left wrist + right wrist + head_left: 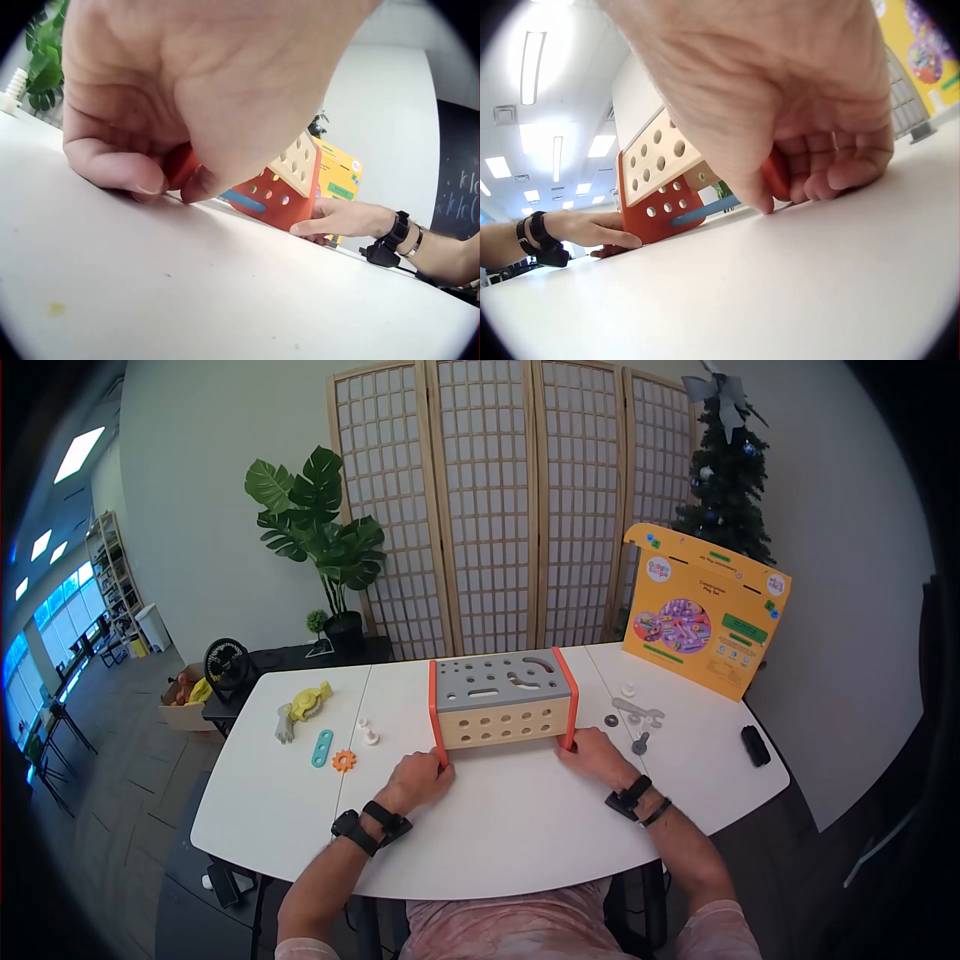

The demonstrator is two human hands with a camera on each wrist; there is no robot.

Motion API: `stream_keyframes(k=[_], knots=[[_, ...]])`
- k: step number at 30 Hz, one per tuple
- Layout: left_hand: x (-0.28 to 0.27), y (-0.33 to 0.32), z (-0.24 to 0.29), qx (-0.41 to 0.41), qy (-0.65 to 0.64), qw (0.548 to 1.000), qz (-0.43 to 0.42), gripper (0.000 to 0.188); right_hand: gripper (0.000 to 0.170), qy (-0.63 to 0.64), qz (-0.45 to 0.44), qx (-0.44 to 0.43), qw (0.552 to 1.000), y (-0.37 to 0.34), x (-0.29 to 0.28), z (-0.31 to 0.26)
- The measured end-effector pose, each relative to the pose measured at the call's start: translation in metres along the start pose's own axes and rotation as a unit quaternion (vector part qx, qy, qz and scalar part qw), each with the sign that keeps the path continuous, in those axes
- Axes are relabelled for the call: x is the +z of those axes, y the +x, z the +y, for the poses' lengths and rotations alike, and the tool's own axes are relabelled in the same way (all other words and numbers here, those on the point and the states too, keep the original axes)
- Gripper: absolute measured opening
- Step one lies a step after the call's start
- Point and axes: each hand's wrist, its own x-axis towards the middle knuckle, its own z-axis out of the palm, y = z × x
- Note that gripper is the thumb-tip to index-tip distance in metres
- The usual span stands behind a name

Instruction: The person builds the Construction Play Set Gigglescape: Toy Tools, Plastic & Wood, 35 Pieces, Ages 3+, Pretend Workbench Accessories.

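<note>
A toy workbench [505, 722] stands mid-table, with a grey slotted top, a pale wooden front pierced by round holes and red end panels. My left hand [420, 780] pinches the lower front corner of the left red panel [434, 705] between thumb and fingers. At the opposite end, my right hand [598, 758] grips the matching corner of the right red panel [567, 695]. Both hands are low, fingertips right at the tabletop. Under the wooden box, a blue bar [716, 208] shows between the panels in the right wrist view.
Left of the workbench lie an orange gear [344, 761], a teal strip [321, 748], white screws [370, 735] and a yellow-and-grey bundle [304, 704]. To its right are a grey wrench [640, 712], a dark nut [611, 721] and a black case [755, 746]. A yellow box [705, 610] stands behind.
</note>
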Motion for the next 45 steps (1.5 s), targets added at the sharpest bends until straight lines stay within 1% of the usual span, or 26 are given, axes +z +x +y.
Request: stream_keyframes(k=[3,4,6,10,12,13,15,16,18,19,20,22,23,25,28,32,35,37,38,40,45], knots=[[0.005,0.002,-0.006,0.008,-0.001,1.000,0.007,0.042,0.027,-0.013,0.011,-0.010,1.000,0.003,0.006,0.007],[0.001,0.001,-0.002,0.008,-0.001,1.000,0.007,0.042,0.027,-0.014,0.011,-0.010,1.000,0.003,0.005,0.007],[-0.007,-0.002,0.006,-0.017,0.009,1.000,-0.020,0.044,0.026,-0.024,0.014,-0.014,1.000,0.002,0.005,0.006],[-0.024,-0.016,0.016,-0.005,-0.007,1.000,-0.028,0.045,0.025,-0.041,0.013,-0.021,0.999,-0.007,-0.002,0.001],[-0.027,-0.027,0.021,0.032,0.024,0.999,0.028,0.043,0.025,-0.034,0.064,-0.047,0.996,-0.019,-0.005,-0.006],[-0.032,-0.031,0.026,0.032,0.023,0.999,0.028,0.043,0.025,-0.034,0.063,-0.047,0.996,-0.026,-0.011,-0.015],[-0.042,-0.036,0.034,0.033,-0.004,0.994,0.104,0.041,0.025,-0.018,0.139,-0.040,0.989,-0.034,-0.021,-0.035],[-0.045,-0.036,0.036,0.032,-0.004,0.994,0.101,0.041,0.025,-0.017,0.137,-0.038,0.990,-0.032,-0.023,-0.037],[-0.055,-0.032,0.040,0.039,-0.024,0.988,0.149,0.035,0.026,-0.029,0.205,-0.066,0.976,-0.028,-0.028,-0.040],[-0.061,-0.029,0.044,0.039,-0.021,0.986,0.163,0.036,0.030,-0.040,0.215,-0.064,0.974,-0.025,-0.030,-0.038],[-0.062,-0.024,0.044,0.041,-0.021,0.986,0.163,0.036,0.030,-0.041,0.215,-0.063,0.974,-0.023,-0.033,-0.040],[-0.064,-0.012,0.041,0.094,-0.049,0.974,0.199,0.039,0.037,0.002,0.213,-0.054,0.975,-0.020,-0.042,-0.047],[-0.068,-0.009,0.042,0.096,-0.049,0.973,0.202,0.039,0.037,0.000,0.217,-0.056,0.975,-0.018,-0.046,-0.048],[-0.075,-0.003,0.048,0.076,-0.080,0.978,0.176,0.040,0.041,-0.013,0.211,-0.050,0.976,-0.014,-0.052,-0.048],[-0.081,0.007,0.055,0.065,-0.054,0.980,0.181,0.042,0.042,-0.018,0.193,-0.041,0.980,-0.005,-0.064,-0.051],[-0.084,0.026,0.058,0.062,-0.063,0.981,0.175,0.043,0.044,-0.054,0.218,-0.048,0.973,0.021,-0.064,-0.026],[-0.082,0.040,0.056,0.059,-0.051,0.982,0.169,0.045,0.046,-0.057,0.210,-0.023,0.976,0.031,-0.068,-0.023],[-0.082,0.044,0.056,0.093,-0.065,0.976,0.188,0.044,0.047,-0.056,0.209,-0.015,0.976,0.032,-0.072,-0.024],[-0.084,0.045,0.058,0.092,-0.065,0.976,0.187,0.044,0.047,-0.056,0.208,-0.015,0.976,0.032,-0.074,-0.024],[-0.088,0.046,0.060,0.077,-0.067,0.983,0.155,0.045,0.048,-0.032,0.197,-0.004,0.980,0.030,-0.076,-0.027],[-0.089,0.053,0.065,0.076,-0.063,0.985,0.144,0.049,0.049,-0.053,0.167,0.019,0.984,0.035,-0.085,-0.020]])
